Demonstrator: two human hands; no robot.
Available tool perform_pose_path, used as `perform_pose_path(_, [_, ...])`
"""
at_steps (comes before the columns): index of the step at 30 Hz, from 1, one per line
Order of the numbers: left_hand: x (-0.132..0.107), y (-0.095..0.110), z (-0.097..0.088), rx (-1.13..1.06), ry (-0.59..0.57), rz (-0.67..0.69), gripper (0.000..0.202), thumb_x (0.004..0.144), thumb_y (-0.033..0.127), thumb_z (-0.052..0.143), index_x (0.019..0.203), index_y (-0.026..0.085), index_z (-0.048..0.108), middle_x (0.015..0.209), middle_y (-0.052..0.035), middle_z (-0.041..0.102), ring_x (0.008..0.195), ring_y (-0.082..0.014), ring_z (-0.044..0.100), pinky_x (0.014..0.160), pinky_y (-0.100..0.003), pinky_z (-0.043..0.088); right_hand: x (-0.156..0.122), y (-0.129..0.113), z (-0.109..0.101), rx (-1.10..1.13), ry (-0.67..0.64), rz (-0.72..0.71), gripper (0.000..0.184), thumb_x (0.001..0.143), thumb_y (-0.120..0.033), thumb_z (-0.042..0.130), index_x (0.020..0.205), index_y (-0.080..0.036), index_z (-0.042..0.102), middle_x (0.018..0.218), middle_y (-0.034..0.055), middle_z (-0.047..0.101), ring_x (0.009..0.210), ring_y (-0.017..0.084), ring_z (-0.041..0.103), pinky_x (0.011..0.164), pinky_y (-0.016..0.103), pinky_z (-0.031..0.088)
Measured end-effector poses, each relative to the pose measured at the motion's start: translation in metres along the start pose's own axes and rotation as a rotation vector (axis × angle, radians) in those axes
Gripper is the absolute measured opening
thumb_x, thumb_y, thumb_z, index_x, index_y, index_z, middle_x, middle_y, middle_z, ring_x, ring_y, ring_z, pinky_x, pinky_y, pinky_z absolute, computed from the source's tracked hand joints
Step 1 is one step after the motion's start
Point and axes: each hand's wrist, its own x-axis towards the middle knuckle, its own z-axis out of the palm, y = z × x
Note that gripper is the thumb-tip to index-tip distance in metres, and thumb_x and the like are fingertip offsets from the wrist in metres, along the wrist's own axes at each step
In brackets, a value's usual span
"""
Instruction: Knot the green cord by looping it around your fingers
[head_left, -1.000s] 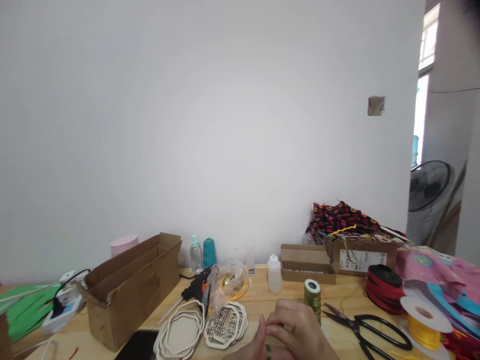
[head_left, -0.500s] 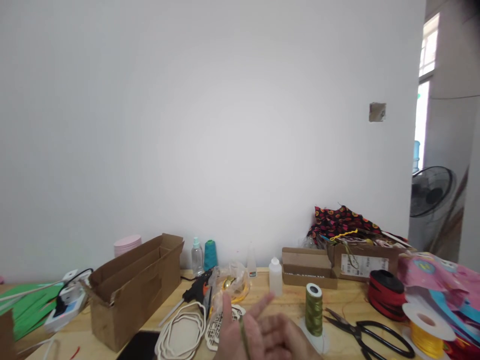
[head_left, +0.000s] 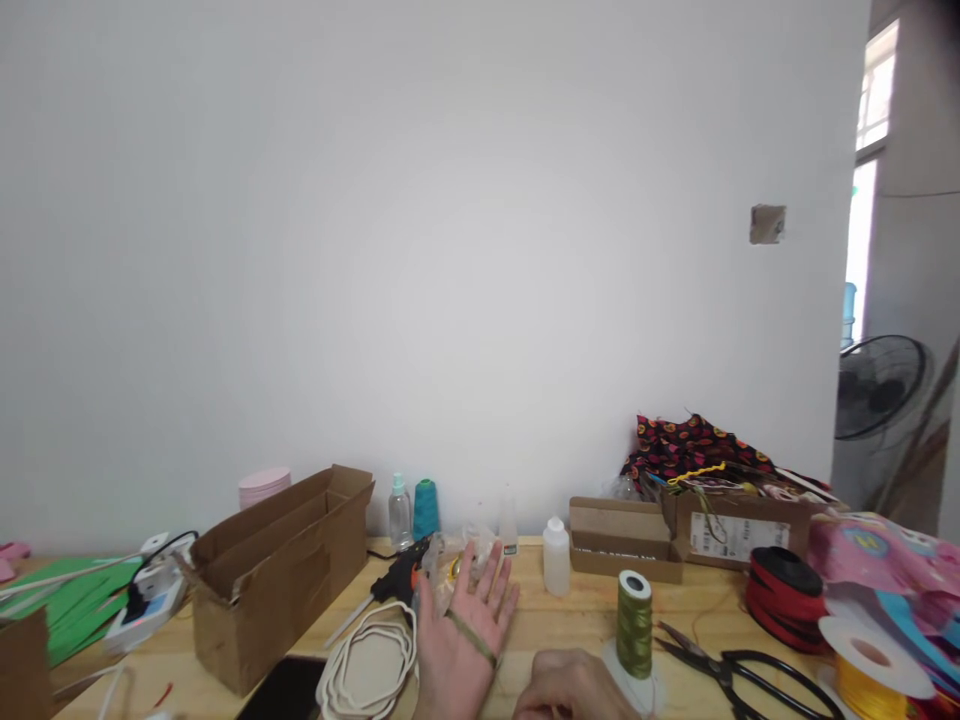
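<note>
My left hand (head_left: pixel 461 630) is raised palm up over the wooden table (head_left: pixel 547 615), fingers stretched out and apart. A thin olive-green cord (head_left: pixel 474 638) runs across its palm. My right hand (head_left: pixel 574 690) sits low at the bottom edge, knuckles up and fingers curled, apparently pinching the cord; what is in it is hidden. A spool of olive-green thread (head_left: pixel 634 625) stands upright just right of the right hand. Pale wooden cut-out rings (head_left: pixel 367 665) lie left of the left hand.
An open cardboard box (head_left: pixel 274 575) lies at left near a power strip (head_left: pixel 146 605) and green paper (head_left: pixel 67 605). A glue gun (head_left: pixel 394 580), bottles (head_left: pixel 556 556), black scissors (head_left: pixel 750 670), red ribbon roll (head_left: pixel 784 585), yellow spool (head_left: pixel 870 665) and small boxes (head_left: pixel 622 540) crowd the table.
My left hand has opened and moved forward and left, palm up with the cord across it. My right hand has dropped toward the bottom edge. The view shifted slightly left.
</note>
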Motion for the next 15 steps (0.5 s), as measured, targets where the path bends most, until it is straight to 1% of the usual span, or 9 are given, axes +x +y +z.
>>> perform_pose_path(2, [-0.002,-0.003,0.006,0.024,0.031,-0.039,0.065,0.068,0.064,0.039,0.115,0.020,0.051,0.123,-0.0168,0.048,0.111,-0.0298,0.044,0.095,-0.048,0.024,-0.001,-0.003,-0.004,-0.017,0.050,0.031,0.038,0.081,-0.040,0.043,0.062,-0.016,0.066,0.052,0.0012,0.054,0.050,0.009,0.048,0.045,0.018,0.030])
perform_pose_path(4, [-0.003,-0.007,0.013,0.062,0.048,-0.103,0.064,0.070,0.063,0.038,0.117,0.020,0.049,0.119,-0.0177,0.051,0.105,-0.0295,0.049,0.092,-0.049,0.027,-0.001,-0.006,-0.007,-0.006,0.098,0.027,0.032,0.079,-0.034,0.047,0.059,-0.016,0.065,0.053,0.0007,0.054,0.051,0.009,0.048,0.046,0.018,0.030])
perform_pose_path(6, [-0.005,-0.013,0.020,0.108,0.056,-0.174,0.063,0.072,0.061,0.036,0.120,0.020,0.045,0.112,-0.0184,0.055,0.100,-0.0283,0.053,0.087,-0.046,0.032,0.000,-0.007,-0.010,0.033,0.150,-0.004,0.027,0.078,-0.031,0.050,0.063,-0.016,0.065,0.057,0.0017,0.058,0.054,0.010,0.051,0.048,0.017,0.033])
perform_pose_path(9, [-0.009,-0.023,0.029,0.137,0.045,-0.297,0.068,0.074,0.062,0.031,0.124,0.016,0.039,0.101,-0.0185,0.060,0.092,-0.0261,0.057,0.076,-0.039,0.040,0.001,-0.005,-0.011,0.072,0.224,-0.065,0.022,0.077,-0.032,0.053,0.068,-0.017,0.065,0.063,0.0033,0.062,0.059,0.011,0.055,0.054,0.018,0.038])
perform_pose_path(11, [-0.012,-0.031,0.031,0.129,0.036,-0.404,0.071,0.073,0.064,0.030,0.123,0.014,0.040,0.089,-0.0147,0.063,0.078,-0.0227,0.060,0.062,-0.031,0.043,0.001,-0.005,-0.013,0.049,0.265,-0.089,0.025,0.078,-0.035,0.053,0.065,-0.017,0.064,0.062,0.0033,0.063,0.059,0.012,0.055,0.056,0.019,0.039])
perform_pose_path(13, [-0.015,-0.039,0.032,0.148,0.039,-0.501,0.068,0.072,0.063,0.032,0.119,0.015,0.044,0.075,-0.0074,0.064,0.059,-0.0159,0.058,0.048,-0.024,0.039,0.000,-0.005,-0.015,0.021,0.280,-0.088,0.028,0.079,-0.038,0.051,0.065,-0.018,0.063,0.062,0.0029,0.062,0.059,0.012,0.055,0.055,0.019,0.039])
perform_pose_path(14, [-0.016,-0.043,0.032,0.183,0.044,-0.531,0.065,0.073,0.062,0.034,0.116,0.015,0.047,0.070,-0.0042,0.062,0.053,-0.0129,0.055,0.044,-0.022,0.037,-0.001,-0.005,-0.017,0.006,0.276,-0.078,0.029,0.080,-0.039,0.050,0.065,-0.018,0.063,0.062,0.0025,0.061,0.059,0.012,0.055,0.055,0.019,0.039])
perform_pose_path(15, [-0.018,-0.046,0.031,0.228,0.048,-0.551,0.059,0.075,0.059,0.036,0.112,0.016,0.049,0.069,-0.0023,0.061,0.051,-0.0110,0.053,0.044,-0.021,0.038,-0.001,-0.006,-0.019,-0.010,0.267,-0.070,0.029,0.080,-0.041,0.050,0.066,-0.018,0.063,0.062,0.0021,0.061,0.058,0.011,0.055,0.054,0.019,0.038])
